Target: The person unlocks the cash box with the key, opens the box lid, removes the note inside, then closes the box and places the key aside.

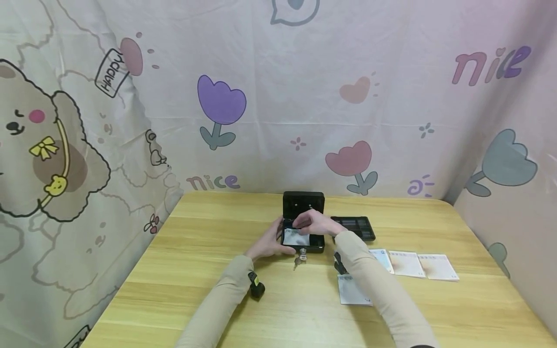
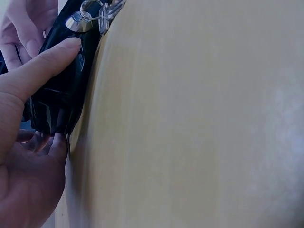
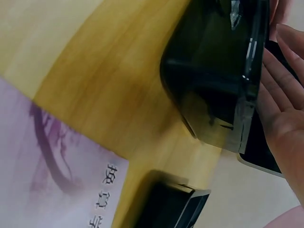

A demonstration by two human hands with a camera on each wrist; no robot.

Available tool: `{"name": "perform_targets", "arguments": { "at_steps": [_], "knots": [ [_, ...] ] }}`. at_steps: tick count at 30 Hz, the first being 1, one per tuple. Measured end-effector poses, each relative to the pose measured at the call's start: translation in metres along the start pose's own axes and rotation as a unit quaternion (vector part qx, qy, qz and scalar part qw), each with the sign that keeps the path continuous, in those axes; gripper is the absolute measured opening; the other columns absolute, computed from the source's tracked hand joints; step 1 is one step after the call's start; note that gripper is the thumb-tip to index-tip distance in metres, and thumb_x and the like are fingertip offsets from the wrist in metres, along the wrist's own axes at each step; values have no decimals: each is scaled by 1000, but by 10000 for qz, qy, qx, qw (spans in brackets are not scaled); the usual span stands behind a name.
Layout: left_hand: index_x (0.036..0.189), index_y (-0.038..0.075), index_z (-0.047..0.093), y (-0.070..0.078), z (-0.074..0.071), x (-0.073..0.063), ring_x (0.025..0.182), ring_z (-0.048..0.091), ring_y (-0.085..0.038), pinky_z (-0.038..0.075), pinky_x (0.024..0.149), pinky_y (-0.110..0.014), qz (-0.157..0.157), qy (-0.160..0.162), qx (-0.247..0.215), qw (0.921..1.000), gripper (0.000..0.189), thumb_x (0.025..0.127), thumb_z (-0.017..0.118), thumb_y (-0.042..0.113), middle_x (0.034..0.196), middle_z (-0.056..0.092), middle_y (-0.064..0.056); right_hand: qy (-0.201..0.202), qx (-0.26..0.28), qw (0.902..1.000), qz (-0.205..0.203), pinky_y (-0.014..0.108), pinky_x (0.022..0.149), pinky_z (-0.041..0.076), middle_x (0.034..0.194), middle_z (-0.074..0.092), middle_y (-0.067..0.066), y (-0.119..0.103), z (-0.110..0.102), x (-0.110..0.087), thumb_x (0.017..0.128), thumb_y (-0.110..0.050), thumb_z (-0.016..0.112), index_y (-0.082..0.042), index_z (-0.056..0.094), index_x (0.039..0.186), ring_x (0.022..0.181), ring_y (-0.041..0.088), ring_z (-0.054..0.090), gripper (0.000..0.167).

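Note:
A small black cash box (image 1: 317, 248) stands on the table with its lid (image 1: 303, 199) raised. My left hand (image 1: 267, 244) grips the box's left front corner, thumb along the front face in the left wrist view and fingers round the side. A pale printed sheet or stack (image 1: 296, 237) lies inside, in the left part. Over it, my right hand (image 1: 318, 223) reaches into the box with fingers pointing down; they look relaxed in the right wrist view. Whether their tips touch the paper is hidden. Keys (image 1: 298, 261) hang from the front lock (image 2: 78, 23).
Right of the box lies a black compartment tray (image 1: 367, 233). Several printed paper slips lie at right, including one stack (image 1: 438, 267) at the far end and one nearer slip (image 1: 350, 292) partly under my right sleeve. A patterned cloth (image 1: 278, 96) hangs behind the table.

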State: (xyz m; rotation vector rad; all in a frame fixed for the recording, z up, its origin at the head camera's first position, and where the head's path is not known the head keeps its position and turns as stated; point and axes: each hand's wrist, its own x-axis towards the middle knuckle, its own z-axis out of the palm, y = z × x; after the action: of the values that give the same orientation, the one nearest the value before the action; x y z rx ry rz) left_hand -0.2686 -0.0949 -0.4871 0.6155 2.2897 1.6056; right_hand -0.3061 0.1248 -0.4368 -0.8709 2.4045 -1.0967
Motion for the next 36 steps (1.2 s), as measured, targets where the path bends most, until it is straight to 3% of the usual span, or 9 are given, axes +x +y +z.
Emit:
{"name": "perform_targets", "arguments": {
  "at_steps": [11,36],
  "knots": [
    [159,-3,-3,-1,1,0,155,15,-44,21,128,-51,-25,-21,54,10000,121,78,86,7,167,6,-30,56,-314,9986,412,47,103,57,126,70,17,1,1,-1,91,-5,68,-1,70,117,120,33,66,27],
    [160,-2,-2,0,-1,-2,155,16,-41,21,129,-49,-136,23,42,9999,121,79,86,10,168,5,-27,-62,-334,9980,530,44,99,59,126,70,17,1,5,4,90,-1,66,-1,69,123,113,28,67,33]
  ]
}}
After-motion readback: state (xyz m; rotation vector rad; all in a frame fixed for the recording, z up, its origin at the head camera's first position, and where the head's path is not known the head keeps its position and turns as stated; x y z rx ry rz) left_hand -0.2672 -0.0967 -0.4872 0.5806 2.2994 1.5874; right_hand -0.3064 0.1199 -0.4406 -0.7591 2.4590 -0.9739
